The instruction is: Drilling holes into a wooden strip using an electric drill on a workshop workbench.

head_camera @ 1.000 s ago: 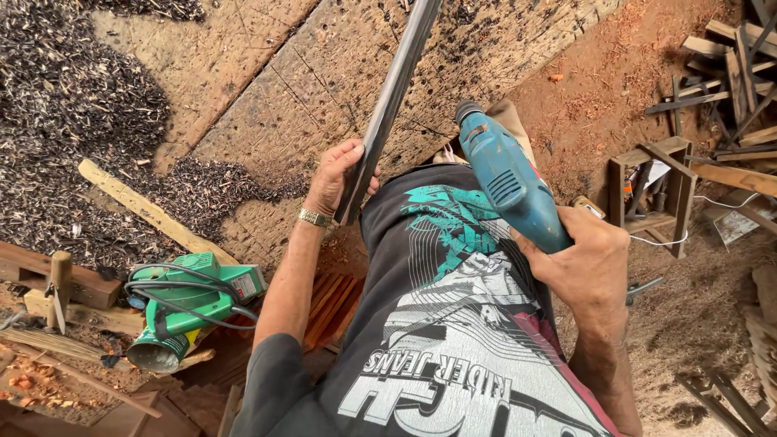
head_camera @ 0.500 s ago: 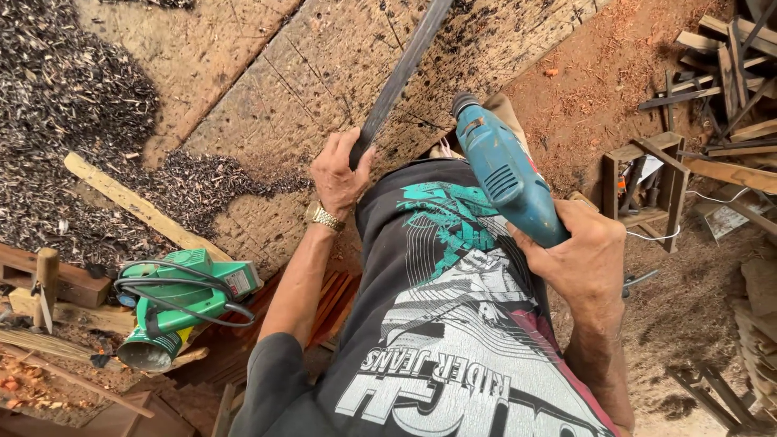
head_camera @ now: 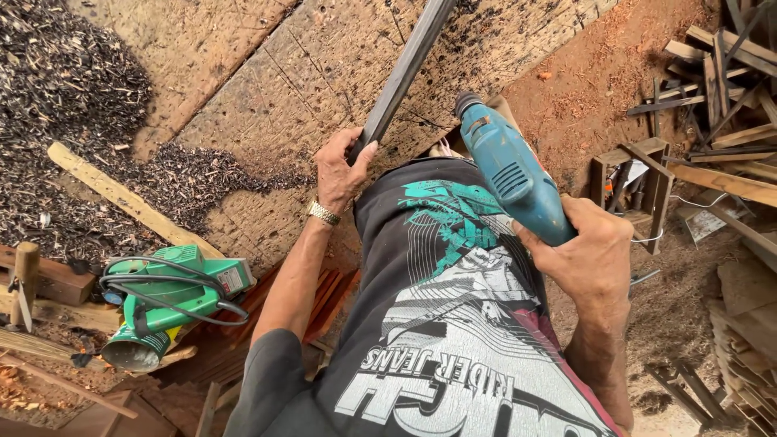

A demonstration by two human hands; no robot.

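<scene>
The left hand (head_camera: 341, 166) is clamped around the near end of a long dark bar (head_camera: 405, 69), which lies slanted across the wooden workbench (head_camera: 267, 89) toward its far edge. The right hand (head_camera: 587, 259) grips a blue power drill (head_camera: 510, 174) past the bench's near edge, nose pointing away; whether a finger rests on its trigger is hidden. 1 green power tool (head_camera: 174, 295) sits below the bench's left side, near dark wood shavings (head_camera: 65, 73).

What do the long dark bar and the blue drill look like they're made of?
The bar in the left hand looks like dark wood or metal; its matte, straight-edged surface leaves that open. The drill in the right hand seems to be moulded blue plastic with vent slots.
</scene>
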